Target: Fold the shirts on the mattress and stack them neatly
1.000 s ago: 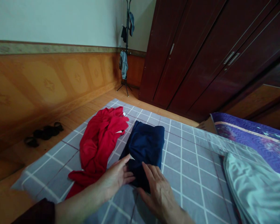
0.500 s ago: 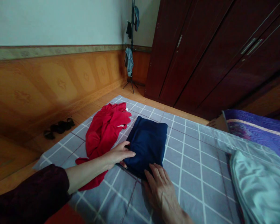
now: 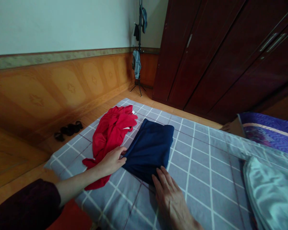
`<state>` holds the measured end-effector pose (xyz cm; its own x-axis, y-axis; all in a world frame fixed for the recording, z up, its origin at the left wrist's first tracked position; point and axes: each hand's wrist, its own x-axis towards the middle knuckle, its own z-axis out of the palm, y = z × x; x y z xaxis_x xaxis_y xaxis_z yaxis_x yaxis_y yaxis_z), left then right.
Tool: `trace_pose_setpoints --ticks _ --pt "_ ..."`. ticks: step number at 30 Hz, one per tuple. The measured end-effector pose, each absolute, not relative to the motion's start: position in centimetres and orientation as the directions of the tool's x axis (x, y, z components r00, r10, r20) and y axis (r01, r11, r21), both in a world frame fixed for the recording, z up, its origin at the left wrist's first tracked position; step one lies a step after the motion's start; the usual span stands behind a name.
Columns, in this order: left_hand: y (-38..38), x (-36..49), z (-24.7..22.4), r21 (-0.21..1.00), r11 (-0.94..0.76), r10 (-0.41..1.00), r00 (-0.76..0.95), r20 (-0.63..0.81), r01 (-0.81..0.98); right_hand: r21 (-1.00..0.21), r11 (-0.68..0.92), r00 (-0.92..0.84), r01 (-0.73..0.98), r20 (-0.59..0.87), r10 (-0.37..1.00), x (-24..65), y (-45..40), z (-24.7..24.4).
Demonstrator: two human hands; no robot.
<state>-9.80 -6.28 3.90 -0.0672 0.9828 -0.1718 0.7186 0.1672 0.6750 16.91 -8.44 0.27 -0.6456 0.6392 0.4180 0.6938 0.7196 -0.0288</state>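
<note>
The navy cloth (image 3: 150, 145) lies on the bed (image 3: 199, 159). The left hand (image 3: 112, 161) pinches its eight-o'clock corner; the right hand (image 3: 168, 193) covers its five-o'clock edge, grip unclear. Red cloth (image 3: 114, 131): ten o'clock.

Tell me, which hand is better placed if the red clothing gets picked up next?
Probably the left hand: it is beside the red clothing, its forearm crossing part of it. The right hand is farther off, at the near right corner of the dark blue cloth.

1 head view, forward and down
</note>
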Motion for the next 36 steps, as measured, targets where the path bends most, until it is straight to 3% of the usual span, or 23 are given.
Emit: trace_pose_setpoints --ticks 4,9,15,17,19,21,22,24,26,29,36 --pt "-6.9 -9.1 3.5 0.737 0.262 0.963 -0.124 -0.238 0.623 -0.077 0.744 -0.665 0.663 0.395 0.634 17.3 -7.8 0.8" --pt "-8.6 -4.3 2.7 0.848 0.47 0.87 0.038 -0.492 0.245 -0.13 0.742 -0.645 0.657 0.412 0.643 21.4 -6.1 2.6" --pt "-10.9 3.1 3.0 0.799 0.601 0.747 0.356 -0.562 0.002 0.041 0.687 -0.623 0.725 0.464 0.63 29.8 -5.4 2.6" --pt "-11.1 3.2 3.7 0.742 0.668 0.65 0.449 -0.613 0.045 0.036 0.695 -0.634 0.718 0.447 0.631 30.2 -6.3 2.7" --pt "-10.7 1.8 4.8 0.708 0.66 0.525 0.52 -0.674 0.251 0.022 0.736 -0.665 0.676 0.448 0.597 28.9 -7.3 3.1" --pt "-9.3 -0.2 6.2 0.731 0.45 0.473 0.557 -0.683 0.513 0.033 0.785 -0.702 0.619 0.472 0.534 26.7 -8.2 3.5" --pt "-8.2 -1.2 6.9 0.744 0.29 0.517 0.556 -0.651 0.603 0.042 0.809 -0.722 0.586 0.48 0.498 25.4 -8.5 3.7" --pt "-5.4 -2.9 8.0 0.718 -0.001 0.736 0.486 -0.471 0.696 0.052 0.85 -0.758 0.525 0.482 0.439 23.3 -8.7 3.6" --pt "-2.0 -3.9 8.2 0.61 -0.113 0.929 0.301 -0.214 0.784 0.051 0.871 -0.766 0.489 0.502 0.401 21.8 -8.5 2.9" --pt "2.7 -4.7 6.5 0.471 -0.046 0.998 0.056 -0.007 0.881 0.066 0.874 -0.732 0.482 0.578 0.36 20.9 -7.8 1.0" --pt "6.2 -5.2 2.0 0.44 0.044 0.992 -0.091 0.086 0.897 0.112 0.857 -0.705 0.502 0.628 0.331 21.0 -6.8 -1.1"
